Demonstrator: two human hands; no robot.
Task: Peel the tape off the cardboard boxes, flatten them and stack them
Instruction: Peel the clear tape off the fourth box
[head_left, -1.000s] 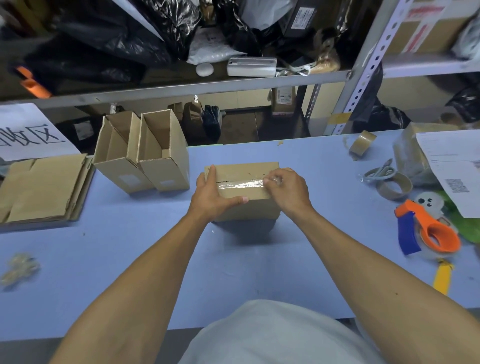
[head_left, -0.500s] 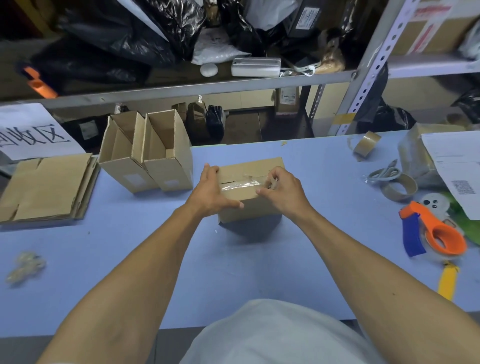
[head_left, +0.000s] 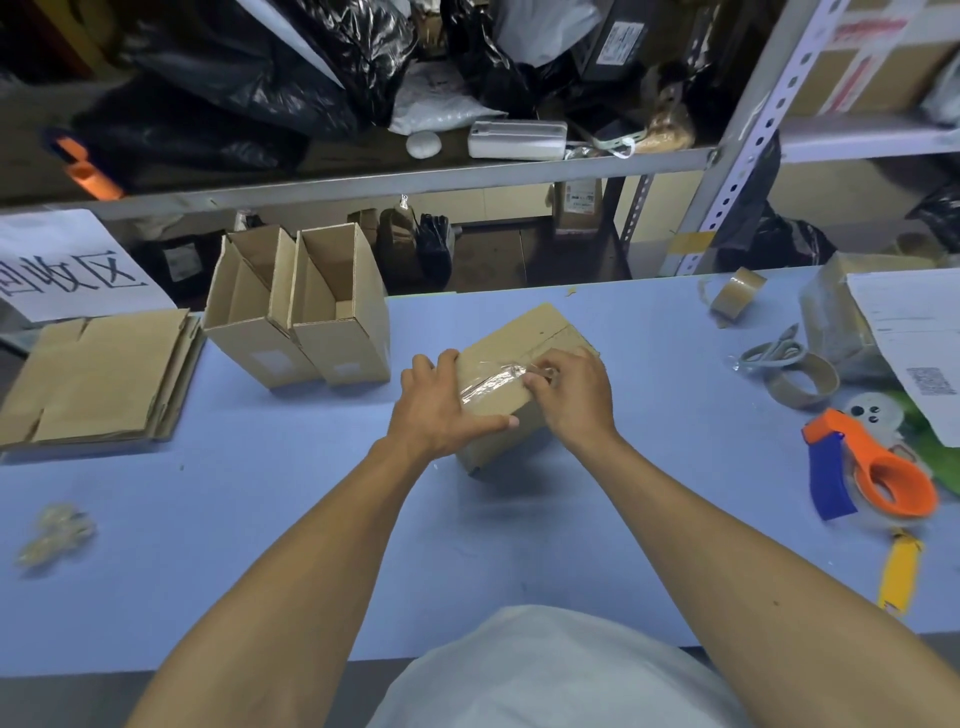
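A closed cardboard box (head_left: 524, 358) sits tilted on the blue counter (head_left: 260, 519), roughly at the centre of the view, one near corner lifted toward the person. The left hand (head_left: 441, 410) grips its 9 o'clock end, fingers (head_left: 431, 364) curled over the far edge and the thumb laid along the near face. The right hand (head_left: 574, 395) is at the box's 3 o'clock side, its fingertips pressed together and pinching the end of the clear tape (head_left: 491, 384) that runs across the top seam; the strip looks wrinkled and partly lifted. At 10 o'clock from this box two open cardboard boxes (head_left: 306, 312) stand side by side, touching, their flaps up. Farther toward 9 o'clock a stack of flattened boxes (head_left: 98, 374) lies on the counter beneath a white sign (head_left: 67, 265). A crumpled wad of tape (head_left: 54, 532) lies at 8 o'clock near the counter's left end. At 3 o'clock are scissors (head_left: 774, 353), a brown tape roll (head_left: 802, 382) and, nearer, an orange and blue tape dispenser (head_left: 872, 467). Another brown tape roll (head_left: 737, 293) rests at 2 o'clock.
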